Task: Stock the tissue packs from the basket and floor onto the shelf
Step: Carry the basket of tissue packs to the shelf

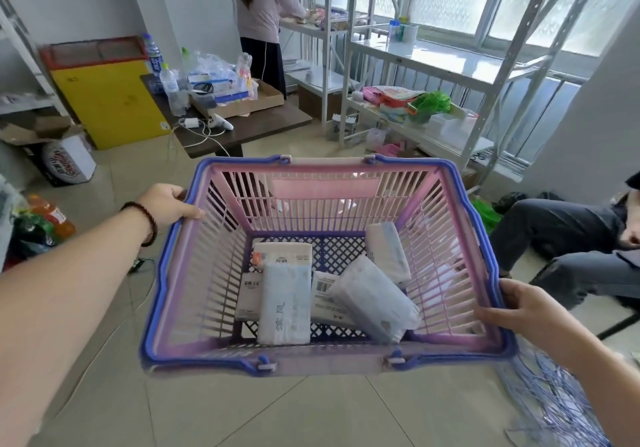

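A pink basket (322, 183) with blue rim and folded handles fills the middle of the view, held above the tiled floor. My left hand (169, 202) grips its left rim. My right hand (519, 303) grips its right rim near the front corner. Several tissue packs lie in the bottom: a pale blue one (285, 303) at the front left, a white one (375, 299) tilted in the middle, another (388, 251) leaning on the right wall, and flatter white packs (282, 254) beneath. The grey metal shelf (440, 62) stands ahead on the right by the window.
A dark table (249, 124) with bottles, a cardboard tray and cables stands ahead. One person (266, 14) stands at a far shelf; another sits at the right, legs (568, 239) stretched out. A yellow cabinet (107, 100), boxes and bottles (45, 221) are on the left. Blue netting (550, 398) lies lower right.
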